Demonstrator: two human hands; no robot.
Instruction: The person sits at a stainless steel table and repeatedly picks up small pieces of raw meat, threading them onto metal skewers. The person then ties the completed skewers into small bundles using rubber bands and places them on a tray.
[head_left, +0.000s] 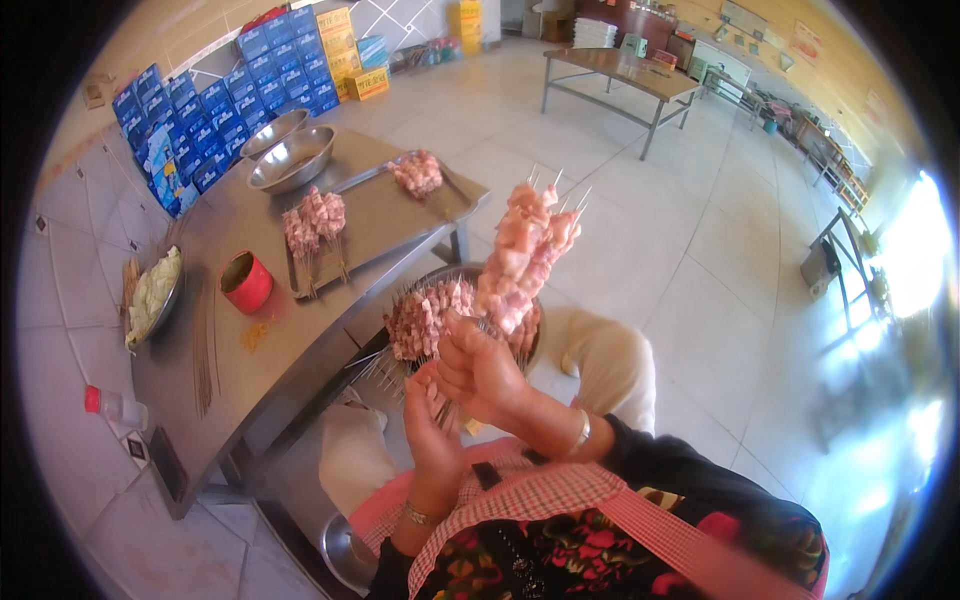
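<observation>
A bunch of raw meat skewers (529, 251) stands upright before me, its metal points upward. My right hand (484, 375) is closed around the skewers just below the meat. Lower down, my left hand (431, 427) has its fingers around the handle ends of the same bunch. Behind my hands, a large round basin (541, 346) between my knees holds many more meat skewers (424, 319), their handle ends sticking out toward me. My right hand hides part of that pile.
On the metal table (300, 360) to my left are a tray (375, 225) with bundled meat skewers (315, 221), steel bowls (292, 159), a red can (246, 283), loose skewers (202, 352) and a bowl of pale food (155, 296). Stacked blue boxes (225, 112) and another table (622, 71) stand farther off.
</observation>
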